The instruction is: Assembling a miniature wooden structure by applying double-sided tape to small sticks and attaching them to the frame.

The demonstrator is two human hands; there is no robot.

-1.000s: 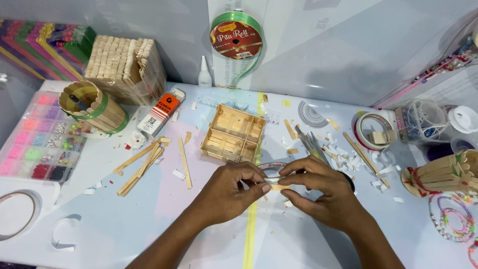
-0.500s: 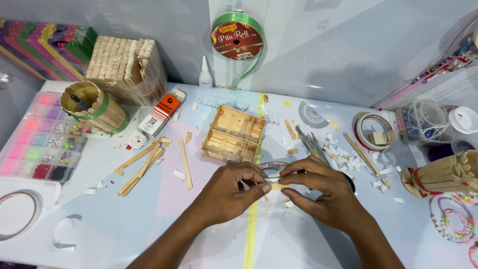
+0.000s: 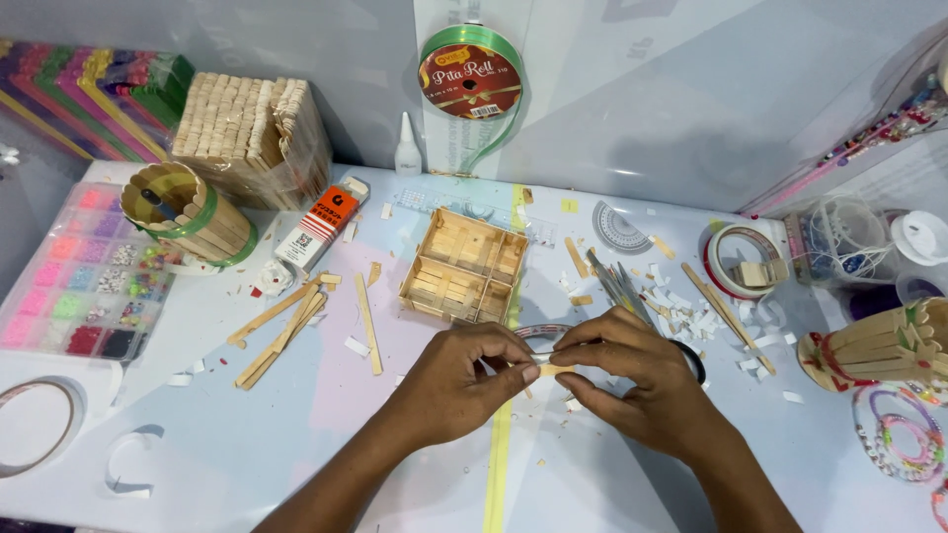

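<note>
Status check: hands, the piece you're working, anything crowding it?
Left hand and right hand together, pinching a short stick between fingertips. Held just above the table. Wooden tray and loose sticks close by, not touching.

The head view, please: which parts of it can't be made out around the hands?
- Small stick piece: mostly covered by the left hand and right hand; its length is unclear.
- Dark ring: largely behind the right hand.
- Tape roll: cut off by the left edge.
- Bead bracelets: cut off at the right edge.
</note>
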